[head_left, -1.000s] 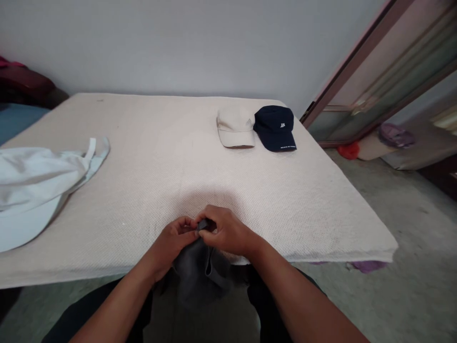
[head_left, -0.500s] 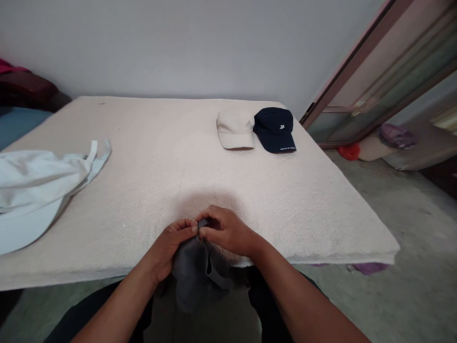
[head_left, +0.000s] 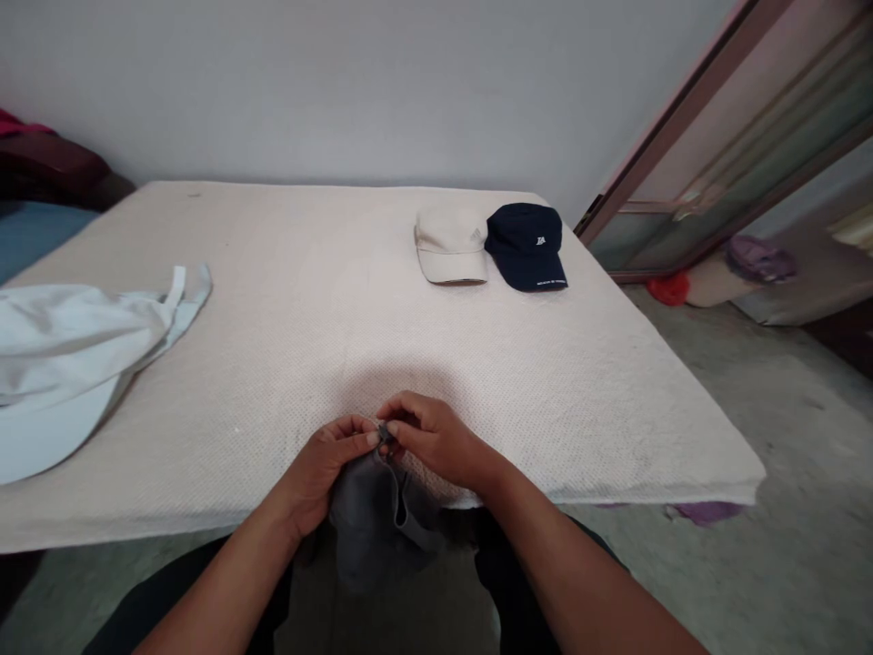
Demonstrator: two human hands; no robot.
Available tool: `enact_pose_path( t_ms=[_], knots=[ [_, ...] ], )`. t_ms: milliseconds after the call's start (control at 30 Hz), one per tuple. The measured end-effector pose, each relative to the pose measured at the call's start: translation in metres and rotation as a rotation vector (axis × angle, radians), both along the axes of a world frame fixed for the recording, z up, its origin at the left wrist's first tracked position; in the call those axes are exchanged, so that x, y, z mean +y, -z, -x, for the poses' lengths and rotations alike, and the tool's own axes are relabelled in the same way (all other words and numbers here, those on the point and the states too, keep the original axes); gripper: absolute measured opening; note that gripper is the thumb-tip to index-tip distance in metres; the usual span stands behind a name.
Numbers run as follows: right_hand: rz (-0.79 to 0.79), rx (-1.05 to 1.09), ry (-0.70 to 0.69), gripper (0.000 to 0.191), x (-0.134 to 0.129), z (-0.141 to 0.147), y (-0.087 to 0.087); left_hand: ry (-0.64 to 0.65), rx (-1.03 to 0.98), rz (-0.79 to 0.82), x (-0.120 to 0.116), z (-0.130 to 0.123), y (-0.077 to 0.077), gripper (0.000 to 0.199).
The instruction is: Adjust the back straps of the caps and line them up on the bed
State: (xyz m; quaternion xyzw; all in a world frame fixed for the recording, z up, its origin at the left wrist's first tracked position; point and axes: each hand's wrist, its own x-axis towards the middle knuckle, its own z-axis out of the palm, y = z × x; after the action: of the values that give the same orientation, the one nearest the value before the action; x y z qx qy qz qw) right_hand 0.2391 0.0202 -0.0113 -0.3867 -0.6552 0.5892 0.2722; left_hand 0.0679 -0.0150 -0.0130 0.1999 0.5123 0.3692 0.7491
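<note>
A dark grey cap [head_left: 368, 528] hangs over the near edge of the table, held up by its strap end. My left hand [head_left: 327, 468] is closed, pinching the cap's band between thumb and fingers. Right beside it, my right hand [head_left: 436, 441] pinches a small dark piece of the strap, its fingertips almost touching the left ones. The fastening between the fingertips is too small to make out. At the far right of the table a beige cap [head_left: 450, 244] and a navy cap [head_left: 526, 247] lie side by side, touching, brims toward me.
A white cap [head_left: 75, 346] with a loose strap lies at the table's left. The table [head_left: 286, 309] has a pale textured cover and meets a grey wall [head_left: 341, 91]. A framed door [head_left: 716, 164] stands on the right, with a red item [head_left: 668, 288] on the floor.
My right fingertips have shifted slightly on the strap, and a small dark piece now shows between the two hands. The left hand and the hanging cap have hardly moved.
</note>
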Motion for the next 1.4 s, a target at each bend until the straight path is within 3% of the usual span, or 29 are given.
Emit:
enact_pose_path(
  t_ms=[400, 800, 1033, 1400],
  knots=[
    [0.289, 0.121, -0.052, 0.004, 0.004, -0.006, 0.007, 0.071, 0.108, -0.084, 0.000, -0.001, -0.001, 0.014],
    [0.328, 0.005, -0.050, 0.002, 0.004, -0.005, 0.017, 0.180, 0.314, -0.194, -0.002, -0.001, 0.004, 0.021],
    [0.435, 0.088, -0.059, 0.004, 0.004, -0.003, 0.015, 0.195, 0.307, -0.185, -0.004, -0.001, 0.005, 0.020],
    [0.360, 0.037, -0.044, 0.005, 0.006, -0.003, 0.018, 0.189, 0.284, -0.219, -0.004, 0.000, 0.006, 0.020]
  ],
)
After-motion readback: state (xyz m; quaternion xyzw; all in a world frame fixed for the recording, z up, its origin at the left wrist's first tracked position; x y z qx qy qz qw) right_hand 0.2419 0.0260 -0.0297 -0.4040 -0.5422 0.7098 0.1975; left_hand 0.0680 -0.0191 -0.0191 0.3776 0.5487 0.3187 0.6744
